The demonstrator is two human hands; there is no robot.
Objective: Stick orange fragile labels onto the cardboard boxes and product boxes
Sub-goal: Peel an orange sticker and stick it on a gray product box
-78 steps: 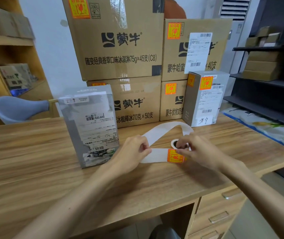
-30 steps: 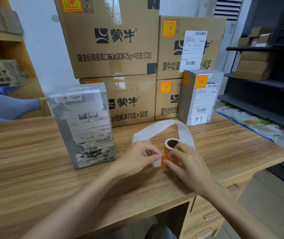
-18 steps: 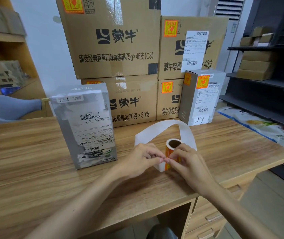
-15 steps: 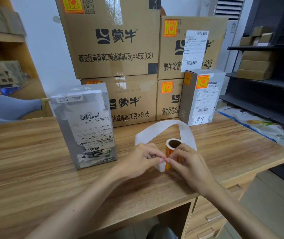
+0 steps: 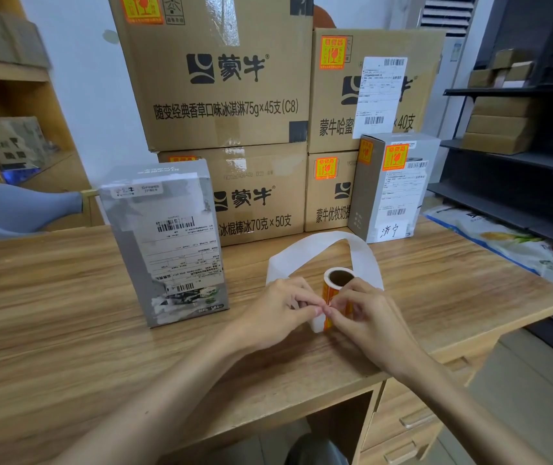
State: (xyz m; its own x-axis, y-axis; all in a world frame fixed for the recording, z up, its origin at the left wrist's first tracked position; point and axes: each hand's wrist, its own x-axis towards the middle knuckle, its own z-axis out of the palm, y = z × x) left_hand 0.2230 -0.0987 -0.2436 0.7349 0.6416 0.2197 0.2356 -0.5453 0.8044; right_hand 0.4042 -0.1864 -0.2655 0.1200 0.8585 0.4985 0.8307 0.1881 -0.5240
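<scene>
The label roll (image 5: 334, 290) stands on the counter (image 5: 50, 330), both hands (image 5: 322, 310) pinching at an orange label's edge. Peeling looks underway; next it must come off clean and go onto the unlabelled grey product box (image 5: 164, 243) just left.

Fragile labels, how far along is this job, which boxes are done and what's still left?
Done: all four stacked cardboard boxes show orange stickers, and the grey product box on the right carries two. In hand: the left hand and right hand pinch at the label roll, seemingly peeling the next sticker. Left: the grey product box on the left shows no orange label on its visible faces.
</scene>
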